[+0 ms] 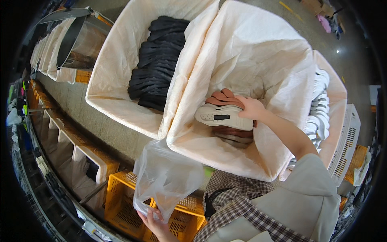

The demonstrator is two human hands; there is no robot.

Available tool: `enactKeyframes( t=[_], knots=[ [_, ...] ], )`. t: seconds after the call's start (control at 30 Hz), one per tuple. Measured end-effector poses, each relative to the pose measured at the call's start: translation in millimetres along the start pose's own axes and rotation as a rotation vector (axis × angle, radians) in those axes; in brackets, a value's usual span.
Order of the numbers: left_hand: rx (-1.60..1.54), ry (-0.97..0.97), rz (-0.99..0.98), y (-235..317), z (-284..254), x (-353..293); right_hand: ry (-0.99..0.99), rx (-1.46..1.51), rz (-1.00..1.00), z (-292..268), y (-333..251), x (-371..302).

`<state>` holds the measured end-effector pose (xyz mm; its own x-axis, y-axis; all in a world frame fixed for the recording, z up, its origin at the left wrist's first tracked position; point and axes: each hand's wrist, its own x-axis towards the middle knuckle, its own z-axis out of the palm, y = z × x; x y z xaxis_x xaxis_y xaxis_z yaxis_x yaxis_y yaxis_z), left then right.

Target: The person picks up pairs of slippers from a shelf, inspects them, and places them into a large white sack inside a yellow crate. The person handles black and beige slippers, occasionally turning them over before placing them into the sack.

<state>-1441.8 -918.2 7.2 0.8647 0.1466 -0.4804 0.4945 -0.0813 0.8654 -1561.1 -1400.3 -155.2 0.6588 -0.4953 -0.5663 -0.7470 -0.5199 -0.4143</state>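
My right hand (252, 108) reaches down into a cream-lined bin (262, 44), its fingers closed round a cream shoe sole (207, 114) with a dark patch in its middle. Right behind that sole are several reddish-brown shoe soles (224, 97); I cannot tell how many of them are in the grip. More brown and cream soles (236, 139) lie below at the bottom of the bin. Outside the bin, my left hand (155, 220) pinches the lower edge of a clear plastic bag (167, 171), which hangs against the bin's near corner.
Black soles (159, 60) fill part of a second lined bin (117, 68) at the left. White soles (319, 105) are stacked in another at the right, beside a white crate (346, 137). Yellow crates (125, 213) stand below the bag. A rack (60, 169) runs along the left.
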Motion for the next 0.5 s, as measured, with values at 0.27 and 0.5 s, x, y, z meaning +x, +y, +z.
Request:
enactKeyframes(
  t=[0.27,0.5],
  knots=[
    [-0.063,-0.076,0.053,6.7,-23.5,-6.4,0.053,0.594,-0.086,-95.3,-36.8,-162.7],
    [-0.137,-0.209,0.056,11.5,-60.5,-15.0,-0.092,0.901,-0.297,-86.1,-96.5,-229.6]
  ],
)
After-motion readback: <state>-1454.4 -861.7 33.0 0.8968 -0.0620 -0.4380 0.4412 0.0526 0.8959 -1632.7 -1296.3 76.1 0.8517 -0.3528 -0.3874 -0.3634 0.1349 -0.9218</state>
